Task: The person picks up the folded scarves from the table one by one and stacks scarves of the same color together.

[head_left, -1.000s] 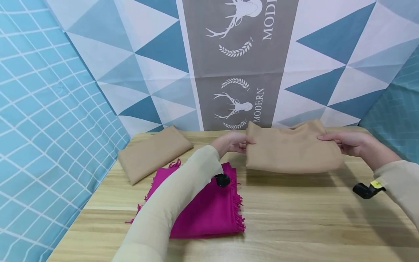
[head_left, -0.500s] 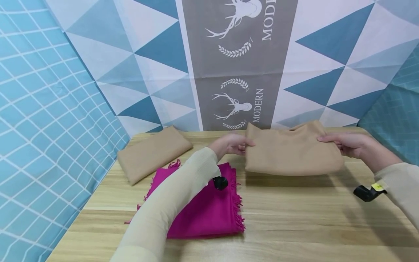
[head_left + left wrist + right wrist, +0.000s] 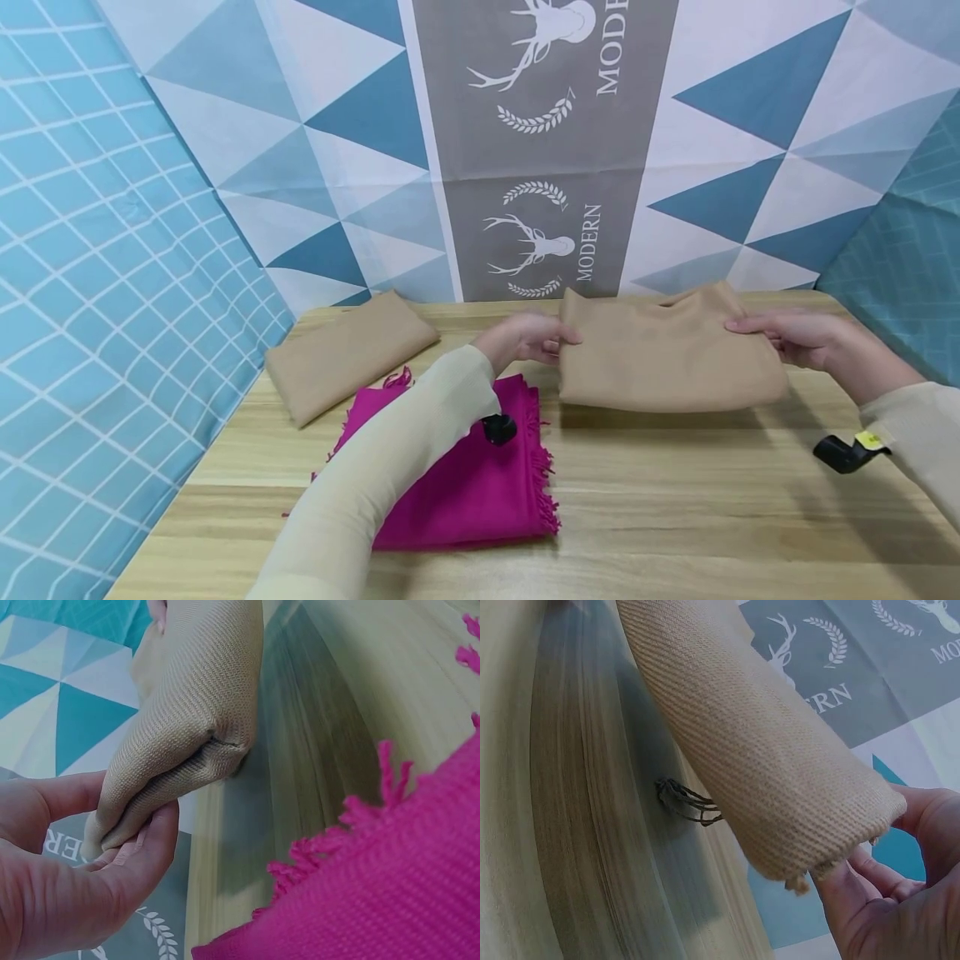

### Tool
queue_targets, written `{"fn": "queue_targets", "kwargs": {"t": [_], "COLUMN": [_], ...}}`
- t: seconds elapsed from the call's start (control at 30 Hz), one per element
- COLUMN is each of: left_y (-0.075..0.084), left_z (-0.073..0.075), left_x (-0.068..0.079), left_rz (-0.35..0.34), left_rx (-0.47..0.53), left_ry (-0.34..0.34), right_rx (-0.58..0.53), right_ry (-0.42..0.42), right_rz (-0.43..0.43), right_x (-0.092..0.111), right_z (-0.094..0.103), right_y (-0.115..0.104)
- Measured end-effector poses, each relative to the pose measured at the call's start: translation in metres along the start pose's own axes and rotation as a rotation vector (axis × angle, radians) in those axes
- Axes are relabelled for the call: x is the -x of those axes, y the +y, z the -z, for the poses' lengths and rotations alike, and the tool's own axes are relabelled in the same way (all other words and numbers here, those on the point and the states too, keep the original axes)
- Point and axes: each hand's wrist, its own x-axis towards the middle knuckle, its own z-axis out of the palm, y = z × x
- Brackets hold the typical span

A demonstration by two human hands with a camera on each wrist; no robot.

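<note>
A folded tan scarf (image 3: 667,358) hangs just above the table at the back right, its lower edge sagging over its own shadow. My left hand (image 3: 534,335) pinches its left end between thumb and fingers; the left wrist view shows the folded layers (image 3: 180,727) at that end. At the opposite end my right hand (image 3: 802,336) grips the scarf, with the thumb on its near face. Dark knotted strands (image 3: 686,801) show below it in the right wrist view. A folded magenta scarf (image 3: 465,492) with fringed edges lies beneath my left forearm.
Another folded tan cloth (image 3: 348,354) lies at the back left of the wooden table (image 3: 675,517). A patterned grey, white and blue curtain (image 3: 540,142) stands right behind the table. A blue checked curtain (image 3: 112,292) borders its left side.
The tan scarf has come down slightly toward the table, with both hands still holding its ends. The magenta scarf and the other tan cloth have stayed in place.
</note>
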Motion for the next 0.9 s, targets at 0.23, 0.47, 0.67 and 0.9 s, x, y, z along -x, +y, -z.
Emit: {"fn": "queue_targets", "kwargs": {"t": [0.23, 0.47, 0.67, 0.9], "left_y": [-0.0003, -0.0024, -0.0058, -0.0061], "left_z": [-0.0013, -0.0024, -0.005, -0.006], "left_x": [0.0015, 0.0049, 0.0044, 0.0056], "left_rz": [-0.017, -0.027, -0.034, -0.033], "left_rx": [-0.001, -0.016, 0.01, 0.01], "left_ry": [0.004, 0.006, 0.016, 0.018], "right_rx": [0.007, 0.011, 0.005, 0.007], "right_ry": [-0.029, -0.002, 0.029, 0.004], "right_rz": [0.014, 0.016, 0.012, 0.017], "right_x": [0.0023, 0.004, 0.0041, 0.0043], "right_z": [0.0012, -0.0018, -0.0035, -0.0017], "right_y": [0.0022, 0.0044, 0.0072, 0.0094]}}
